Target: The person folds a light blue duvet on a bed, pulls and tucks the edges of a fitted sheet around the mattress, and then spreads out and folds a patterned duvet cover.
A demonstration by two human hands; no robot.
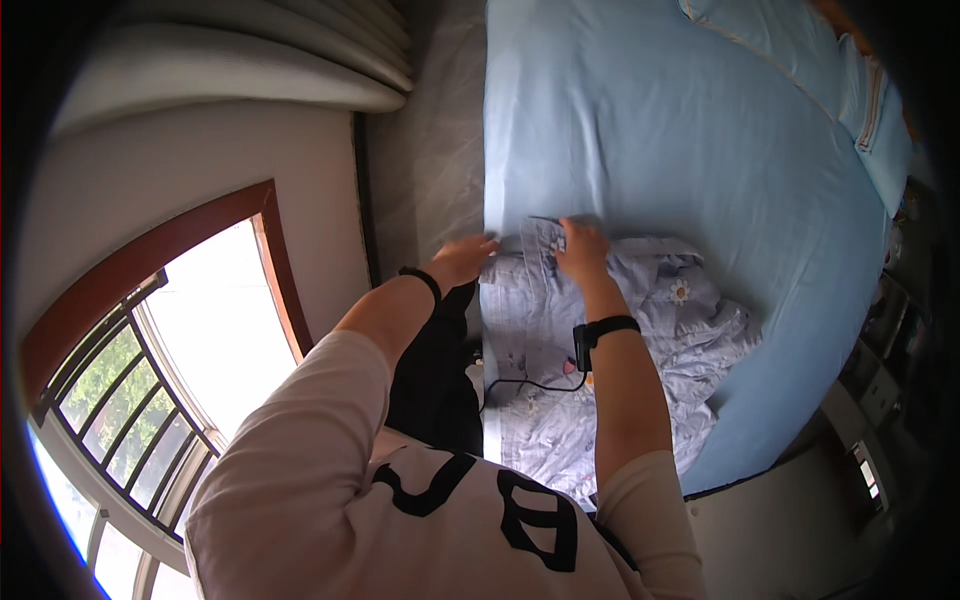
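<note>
A crumpled lavender garment (650,290) printed with daisies and small colored motifs lies along the near left part of the bed. My right hand (583,250) pinches a folded strip of it near its top edge, and that strip stands a little up from the rest. At the bed's left edge, my left hand (465,258) has its fingers closed at the garment's upper left corner. Black bands circle both wrists. From the one on my right wrist, a dark cable (530,382) runs left across the cloth.
The bed (640,130) wears a smooth light blue sheet, with blue pillows (790,45) at its far right. To the left are a grey floor strip (420,170), a pale curtain (220,65) and a barred window (140,410). Shelves (880,360) stand in the dim area at right.
</note>
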